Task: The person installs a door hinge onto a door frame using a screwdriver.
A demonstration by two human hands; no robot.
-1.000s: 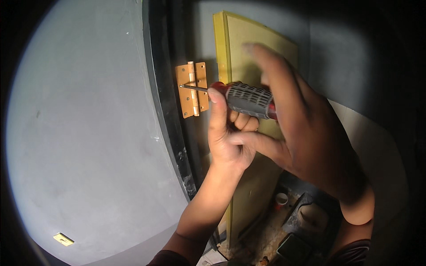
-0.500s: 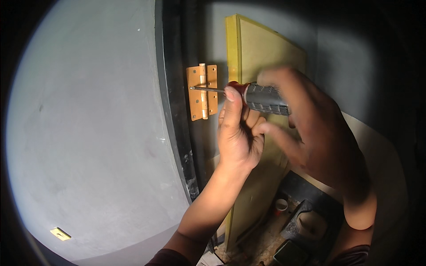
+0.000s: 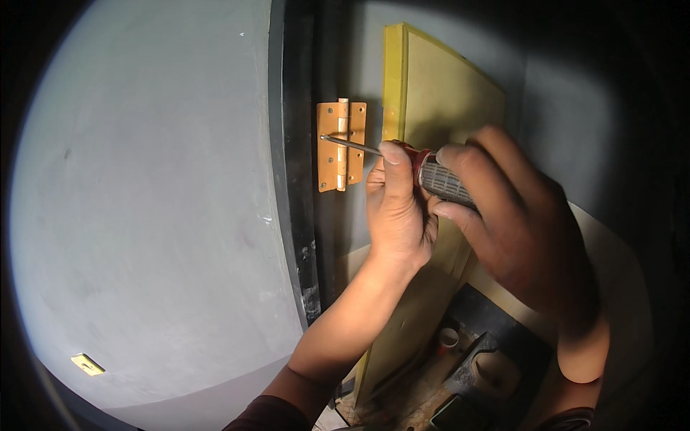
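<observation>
A copper-coloured door hinge (image 3: 332, 158) is fixed upright on the dark door frame (image 3: 293, 215), its leaves spread. A screwdriver (image 3: 447, 183) with a black and red handle lies nearly level, tilted slightly, its metal shaft crossing the hinge. Its tip meets a screw in the hinge's left leaf. My left hand (image 3: 399, 208) is closed around the front of the screwdriver, thumb near the shaft. On the rear of the ribbed handle, my right hand (image 3: 514, 215) grips with fingers above and thumb below. The right palm and the handle's end are hidden.
Behind my hands stands a yellow door (image 3: 453, 79), swung open. A grey wall (image 3: 158, 201) fills the left, with a small yellow plate (image 3: 88, 364) low on it. On the floor are a white and red cup (image 3: 448, 339) and a dark grey object with a rounded opening (image 3: 485, 370).
The hinge and door now appear farther right in the picture. My right hand, blurred and more loosely spread at the handle's end before, has closed farther forward on it.
</observation>
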